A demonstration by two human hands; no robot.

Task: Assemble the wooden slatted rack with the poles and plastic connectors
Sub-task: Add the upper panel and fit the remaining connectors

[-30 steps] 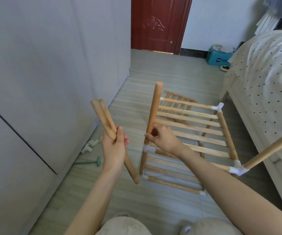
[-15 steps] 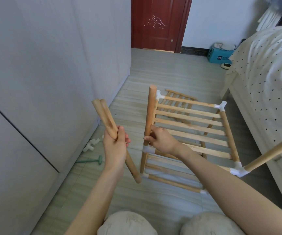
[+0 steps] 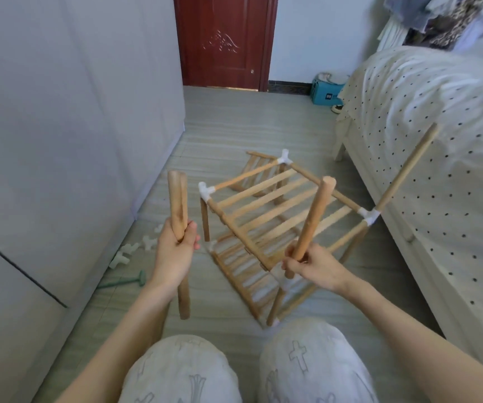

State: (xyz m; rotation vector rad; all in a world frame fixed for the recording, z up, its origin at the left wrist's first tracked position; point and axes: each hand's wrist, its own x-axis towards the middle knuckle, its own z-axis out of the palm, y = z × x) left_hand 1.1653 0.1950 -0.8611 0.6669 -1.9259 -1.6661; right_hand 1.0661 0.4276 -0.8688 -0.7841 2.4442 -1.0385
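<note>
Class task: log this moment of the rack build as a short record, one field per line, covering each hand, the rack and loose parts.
left hand: grips two spare poles together
right hand: grips one pole at the rack's near corner
rack: two slatted shelves joined, tilted on the floor
loose connectors: white, on the floor by the wall
</note>
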